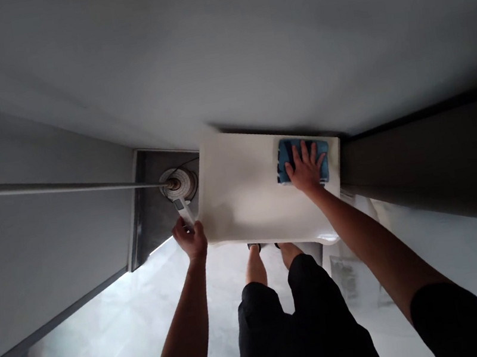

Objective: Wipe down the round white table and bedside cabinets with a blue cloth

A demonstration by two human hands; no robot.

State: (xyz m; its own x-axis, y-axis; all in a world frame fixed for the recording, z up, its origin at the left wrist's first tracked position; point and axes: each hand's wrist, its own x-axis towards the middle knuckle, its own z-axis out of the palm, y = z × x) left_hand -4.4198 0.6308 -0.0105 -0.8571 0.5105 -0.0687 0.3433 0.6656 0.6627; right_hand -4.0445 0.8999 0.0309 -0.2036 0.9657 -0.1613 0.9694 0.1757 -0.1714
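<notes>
My left hand (190,238) is closed round the lower end of a white remote control (185,214) with a small grey screen. It holds the remote just off the left edge of a cream-white tabletop (239,184). On the right part of that top lies a folded blue cloth (285,171) with dark and white patches. My right hand (306,169) rests flat on the cloth, fingers spread and palm down.
Left of the white top, a pole (63,189) rises from a round pale base (182,181) with a dark cable. A grey wall (219,55) stands behind. A dark piece of furniture (440,164) is on the right. Below is shiny pale floor (110,337).
</notes>
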